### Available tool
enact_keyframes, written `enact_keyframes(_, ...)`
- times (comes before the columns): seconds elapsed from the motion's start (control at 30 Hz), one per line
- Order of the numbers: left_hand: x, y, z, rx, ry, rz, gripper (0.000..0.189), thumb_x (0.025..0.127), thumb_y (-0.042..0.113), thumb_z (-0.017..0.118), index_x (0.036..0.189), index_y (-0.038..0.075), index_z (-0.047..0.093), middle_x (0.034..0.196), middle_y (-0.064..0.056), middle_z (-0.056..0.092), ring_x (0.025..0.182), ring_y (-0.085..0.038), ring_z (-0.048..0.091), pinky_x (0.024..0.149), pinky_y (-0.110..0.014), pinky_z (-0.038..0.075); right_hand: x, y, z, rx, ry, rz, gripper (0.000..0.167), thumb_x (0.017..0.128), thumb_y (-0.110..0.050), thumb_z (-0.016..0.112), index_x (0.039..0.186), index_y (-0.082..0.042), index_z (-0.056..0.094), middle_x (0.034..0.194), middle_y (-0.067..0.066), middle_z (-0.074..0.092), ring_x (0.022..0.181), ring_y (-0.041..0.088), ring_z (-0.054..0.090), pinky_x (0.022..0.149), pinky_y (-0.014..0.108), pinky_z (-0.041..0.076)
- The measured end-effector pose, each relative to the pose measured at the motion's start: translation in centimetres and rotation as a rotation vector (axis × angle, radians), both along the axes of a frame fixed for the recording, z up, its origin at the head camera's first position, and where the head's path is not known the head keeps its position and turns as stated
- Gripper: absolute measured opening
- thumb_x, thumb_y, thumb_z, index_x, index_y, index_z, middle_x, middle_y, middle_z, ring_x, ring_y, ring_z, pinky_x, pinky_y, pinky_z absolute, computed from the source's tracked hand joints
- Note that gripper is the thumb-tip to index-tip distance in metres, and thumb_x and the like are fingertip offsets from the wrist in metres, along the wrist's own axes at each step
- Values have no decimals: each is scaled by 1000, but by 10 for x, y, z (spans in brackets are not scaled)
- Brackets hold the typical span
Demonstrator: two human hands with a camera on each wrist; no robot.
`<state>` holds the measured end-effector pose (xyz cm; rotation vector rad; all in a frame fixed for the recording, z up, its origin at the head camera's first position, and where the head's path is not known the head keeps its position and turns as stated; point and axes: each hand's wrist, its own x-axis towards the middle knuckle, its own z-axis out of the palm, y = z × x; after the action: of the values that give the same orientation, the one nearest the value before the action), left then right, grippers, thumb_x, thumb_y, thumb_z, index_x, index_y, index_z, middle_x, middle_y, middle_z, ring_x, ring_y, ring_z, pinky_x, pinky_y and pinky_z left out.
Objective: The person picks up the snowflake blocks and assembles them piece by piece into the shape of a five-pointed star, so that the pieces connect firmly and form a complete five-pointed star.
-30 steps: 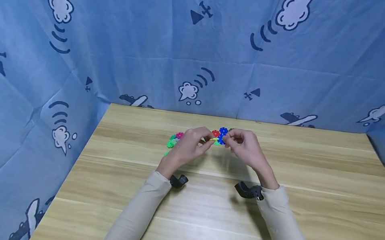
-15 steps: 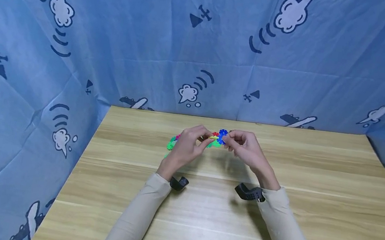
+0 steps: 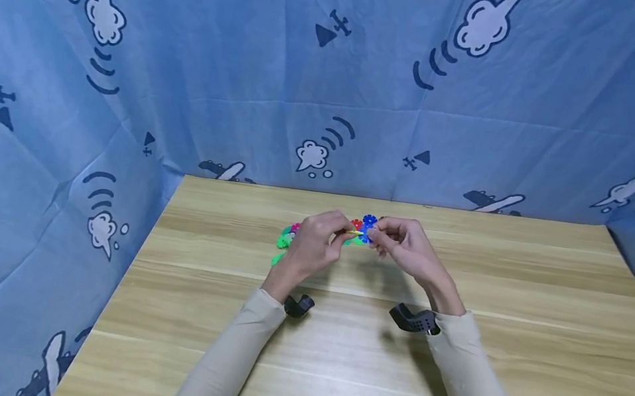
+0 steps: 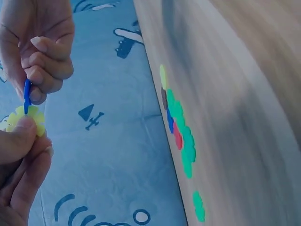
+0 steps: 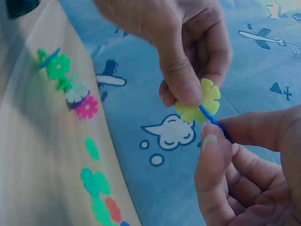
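Observation:
My left hand point(image 3: 314, 243) pinches a yellow snowflake disc point(image 5: 210, 96) between thumb and fingers, above the table. A blue snowflake disc point(image 5: 215, 122) is pinched by my right hand point(image 3: 410, 249), close on the right. In both wrist views the blue disc stands edge-on and meets the yellow disc's notched rim. How deep the two slots engage, I cannot tell. Fingertips cover part of each disc.
Loose discs lie near the table's point(image 3: 517, 331) back edge: several green discs point(image 4: 188, 148), a red disc point(image 4: 178, 136) and others. Further left are a pink disc point(image 5: 88, 108) and a green cluster point(image 5: 59, 66). A blue patterned curtain point(image 3: 371, 64) hangs behind.
Both hands stay nearly in place, with the discs held close together throughout. The yellow disc tilts slightly between the frames. The head view has shifted a little.

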<state>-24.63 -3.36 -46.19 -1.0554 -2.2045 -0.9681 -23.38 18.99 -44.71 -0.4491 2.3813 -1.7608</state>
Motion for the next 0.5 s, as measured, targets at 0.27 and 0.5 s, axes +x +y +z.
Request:
enact_keyframes(0.27,-1,-4,5,6,-122,-10,5,93,7,77,96,3,77,91,-7,77,78,-15,72,73,-18,60,-1,-1,1,29,-33,-56,28,105,-25,65,108,3,70,80,-5,70,68,17,64,63,31,60)
enact_keyframes(0.5,-4,-11,6,-14,-151,40,7,95,11,77,99,5,79,92,-6,78,80,-15,72,75,-24,62,-11,12,-15,233,96,-204,35,108,-29,58,124,-1,71,87,11,72,67,18,64,57,29,55)
